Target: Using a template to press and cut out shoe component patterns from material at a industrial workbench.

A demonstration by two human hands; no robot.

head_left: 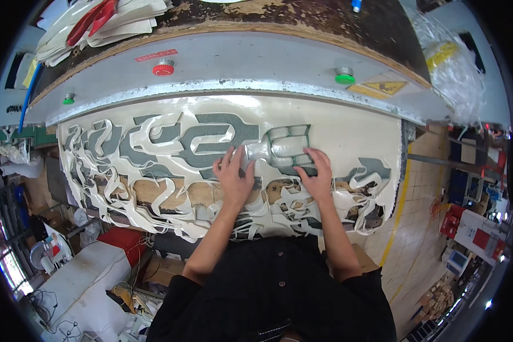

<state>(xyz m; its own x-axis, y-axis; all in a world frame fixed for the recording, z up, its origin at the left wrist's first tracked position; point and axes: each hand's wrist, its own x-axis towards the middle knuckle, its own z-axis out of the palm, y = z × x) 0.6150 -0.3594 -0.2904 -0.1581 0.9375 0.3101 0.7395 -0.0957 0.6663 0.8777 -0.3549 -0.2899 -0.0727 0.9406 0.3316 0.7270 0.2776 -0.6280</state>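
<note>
A steel cutting die (290, 135) with green edges lies on a cream sheet of material (347, 131). My right hand (318, 174) holds its right end, the index finger on the right edge and the thumb at the near edge. Beside the die's left end, my left hand (233, 175) rests with its fingers spread on the sheet. Whether its fingertips touch the die I cannot tell. Left of my left hand, curved cut-outs (211, 131) leave the grey-green layer underneath showing. Loose cream offcut strips (154, 214) hang in a tangle along the near edge.
Beyond the sheet runs a grey machine beam (239, 62) with a red push button (163, 68) and a green one (344, 76). On top lie red-handled scissors (91, 21) on stacked pieces. Clear plastic wrap (450, 62) bulges at the far right.
</note>
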